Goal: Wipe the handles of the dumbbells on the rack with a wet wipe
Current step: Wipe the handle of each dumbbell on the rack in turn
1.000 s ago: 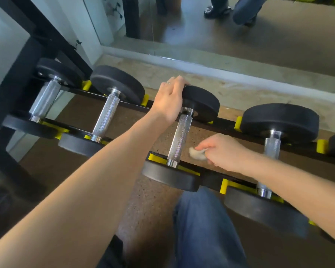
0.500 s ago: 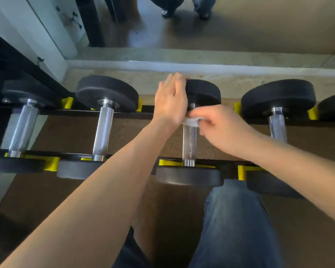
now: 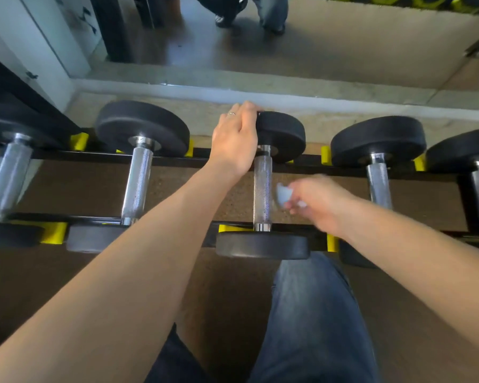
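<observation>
From the head view, the left hand [image 3: 237, 139] grips the far weight of the middle dumbbell [image 3: 262, 189], likely steadying it on the rack [image 3: 161, 161], while the blurred right hand [image 3: 314, 201] seemingly pinches the wet wipe [image 3: 284, 195] just beside its handle; five dumbbells show.

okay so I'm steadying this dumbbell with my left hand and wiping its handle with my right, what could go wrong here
1. Your left hand only grips the far weight plate; the dumbbell could roll in its yellow cradles while you scrub.
2. The wet wipe is a small wad pinched in your right hand, now beside the handle, so it may miss the underside.
</observation>
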